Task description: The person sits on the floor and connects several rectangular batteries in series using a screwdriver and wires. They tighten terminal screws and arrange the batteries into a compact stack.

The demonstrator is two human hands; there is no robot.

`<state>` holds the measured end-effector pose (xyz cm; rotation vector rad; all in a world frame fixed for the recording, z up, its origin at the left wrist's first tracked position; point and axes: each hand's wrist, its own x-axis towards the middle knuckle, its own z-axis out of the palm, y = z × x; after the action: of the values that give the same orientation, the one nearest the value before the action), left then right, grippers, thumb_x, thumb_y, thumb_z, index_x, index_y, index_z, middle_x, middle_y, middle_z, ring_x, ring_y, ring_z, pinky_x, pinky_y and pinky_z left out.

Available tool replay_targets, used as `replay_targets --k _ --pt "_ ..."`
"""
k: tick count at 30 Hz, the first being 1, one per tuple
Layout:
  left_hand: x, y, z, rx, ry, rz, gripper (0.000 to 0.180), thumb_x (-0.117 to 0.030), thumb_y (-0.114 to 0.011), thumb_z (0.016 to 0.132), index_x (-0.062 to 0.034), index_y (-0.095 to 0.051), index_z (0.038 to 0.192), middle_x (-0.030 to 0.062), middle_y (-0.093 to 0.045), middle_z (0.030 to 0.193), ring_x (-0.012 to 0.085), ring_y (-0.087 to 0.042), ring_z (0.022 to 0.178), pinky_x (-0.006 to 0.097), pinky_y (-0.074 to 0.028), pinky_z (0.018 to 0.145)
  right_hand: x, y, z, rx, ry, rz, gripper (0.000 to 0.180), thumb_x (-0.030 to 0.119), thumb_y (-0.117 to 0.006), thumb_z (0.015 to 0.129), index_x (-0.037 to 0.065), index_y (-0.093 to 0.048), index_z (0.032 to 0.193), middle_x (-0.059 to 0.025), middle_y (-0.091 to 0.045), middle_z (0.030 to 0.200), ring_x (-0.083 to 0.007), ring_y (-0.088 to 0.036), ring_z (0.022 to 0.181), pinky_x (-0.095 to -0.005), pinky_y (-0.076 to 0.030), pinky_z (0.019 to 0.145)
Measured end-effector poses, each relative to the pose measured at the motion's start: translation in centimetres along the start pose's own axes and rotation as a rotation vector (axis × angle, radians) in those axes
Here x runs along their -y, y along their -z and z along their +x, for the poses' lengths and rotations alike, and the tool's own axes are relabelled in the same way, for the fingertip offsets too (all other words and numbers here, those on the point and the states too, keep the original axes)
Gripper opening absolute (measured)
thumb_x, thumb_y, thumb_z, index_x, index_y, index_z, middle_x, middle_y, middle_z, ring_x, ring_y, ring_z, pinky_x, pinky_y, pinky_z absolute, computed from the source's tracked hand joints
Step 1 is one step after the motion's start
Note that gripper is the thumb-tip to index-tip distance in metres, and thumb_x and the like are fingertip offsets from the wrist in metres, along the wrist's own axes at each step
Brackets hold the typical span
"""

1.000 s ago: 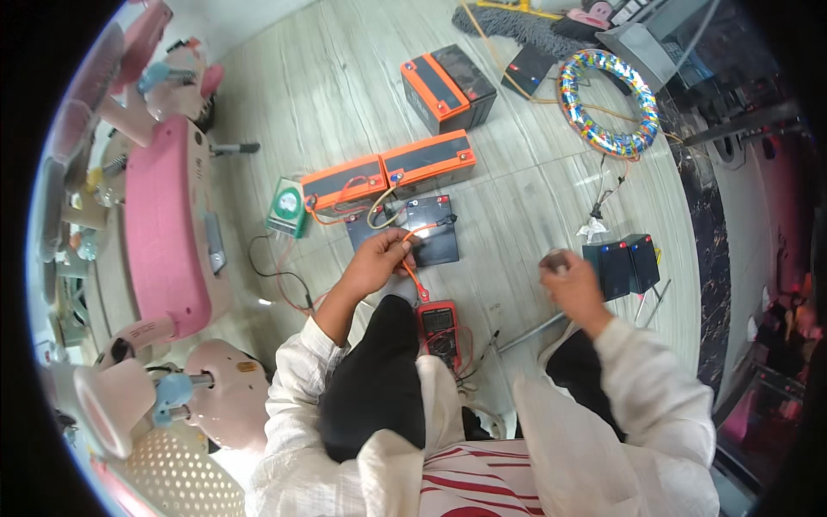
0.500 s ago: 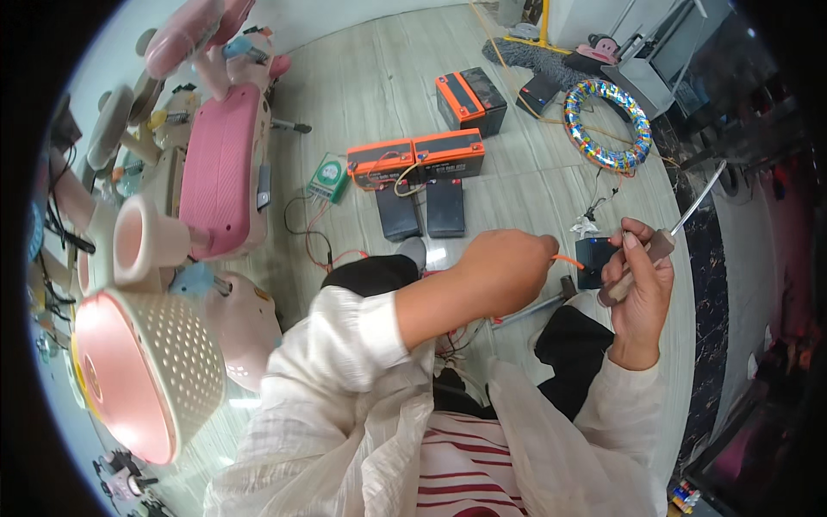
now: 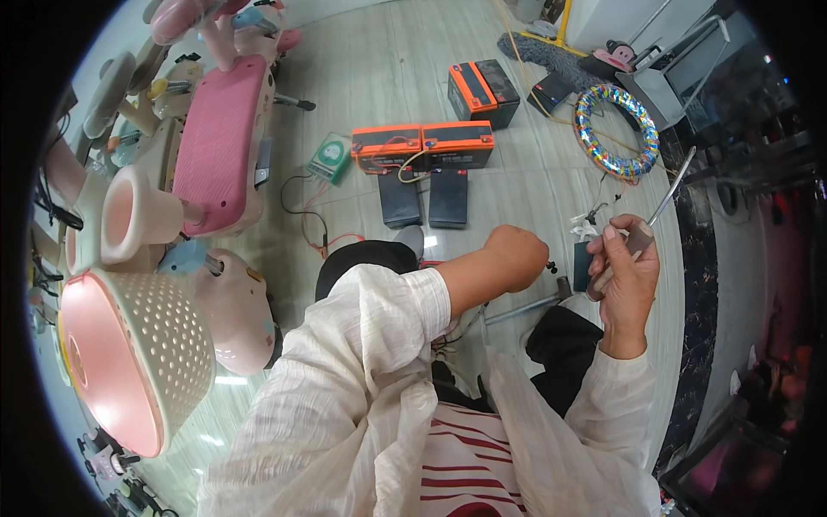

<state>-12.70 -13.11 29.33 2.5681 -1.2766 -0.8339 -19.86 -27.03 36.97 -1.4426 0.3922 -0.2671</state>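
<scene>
My right hand is wrapped round the brown handle of a screwdriver; its metal shaft slants up and to the right. To its left, my left hand is bent into a fist with its back toward me. A small black piece shows at the edge of that fist, but the fingers and whatever they hold are hidden. Beyond the right hand's fingers stands a small dark battery, partly covered. Below the left hand lies a hammer-shaped tool with a grey handle.
Orange-and-black batteries stand ahead on the tiled floor, with two black batteries before them. A green box trails wires to the left. Pink ride-on toys line the left side. A shiny coiled ring lies ahead right.
My left hand has turned and drawn slightly inward; the orange strip that stuck out of it no longer shows. The right hand, with the screwdriver, has shifted a little left.
</scene>
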Motion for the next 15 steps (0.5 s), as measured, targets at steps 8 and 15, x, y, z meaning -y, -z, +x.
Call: replay_targets --k 8,15 --pt "-0.5 1.2 -0.1 0.026 -0.059 -0.033 0.017 -0.011 -0.063 0.084 -0.0084 -0.067 0.100 0.0106 -0.071 0.093 0.0285 -0.070 0.091 0.039 -0.055 0.073 -0.3 -1.0 -0.1 0.057 -0.044 -0.101 0.013 0.006 -0.060 0.093 0.001 -0.058 0.105 -0.0118 -0.069 0.086 -0.0060 -0.053 0.056 -0.0202 -0.044 0.053" --pt "-0.5 2.0 -0.4 0.030 -0.073 -0.026 0.015 -0.013 -0.064 0.083 -0.0079 -0.068 0.097 0.0098 -0.072 0.095 0.0266 -0.071 0.091 0.037 -0.055 0.073 -0.2 -1.2 -0.4 0.079 -0.063 -0.142 0.014 0.006 -0.057 0.095 0.000 -0.059 0.107 -0.0110 -0.070 0.088 -0.0047 -0.053 0.057 -0.0194 -0.043 0.053"
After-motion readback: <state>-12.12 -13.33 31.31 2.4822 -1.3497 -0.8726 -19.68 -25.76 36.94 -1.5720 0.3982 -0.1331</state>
